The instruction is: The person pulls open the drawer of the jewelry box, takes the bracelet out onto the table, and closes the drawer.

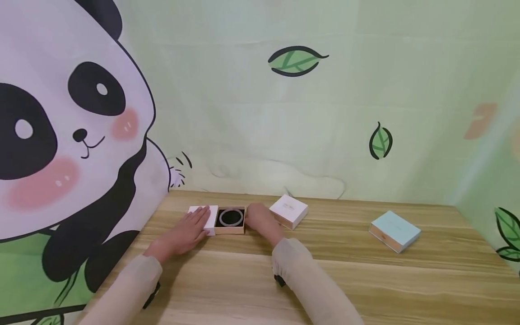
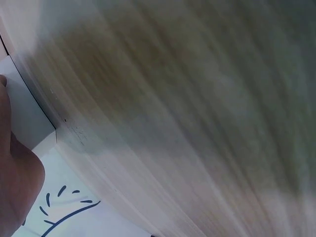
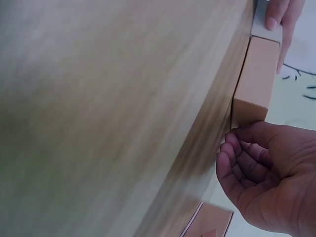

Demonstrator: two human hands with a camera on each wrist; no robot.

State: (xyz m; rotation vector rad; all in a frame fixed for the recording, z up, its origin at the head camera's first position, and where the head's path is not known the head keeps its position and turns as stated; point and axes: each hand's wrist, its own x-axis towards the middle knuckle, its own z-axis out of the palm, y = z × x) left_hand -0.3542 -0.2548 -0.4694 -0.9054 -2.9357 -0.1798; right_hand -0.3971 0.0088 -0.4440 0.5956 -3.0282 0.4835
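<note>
A slide-out box lies at the table's back left. Its white sleeve (image 1: 213, 215) is under my left hand (image 1: 187, 232), which rests flat across the top with straight fingers. Out of the sleeve's right side extends a tan drawer (image 1: 229, 230) with a black lining. A greyish bangle (image 1: 221, 218) lies inside it. At the drawer's right end is my right hand (image 3: 269, 170). Its fingers are curled, and thumb and forefinger meet in a pinch right at the end wall; whatever small part they pinch is hidden. In the left wrist view the white sleeve (image 2: 29, 116) shows under my fingers.
A second white box (image 1: 289, 207) with tan sides stands just right of my right hand. Farther right sits a light blue box (image 1: 395, 230) with tan sides. The wooden table (image 1: 345, 271) meets a green printed backdrop (image 1: 325, 117) behind, with a panda at left.
</note>
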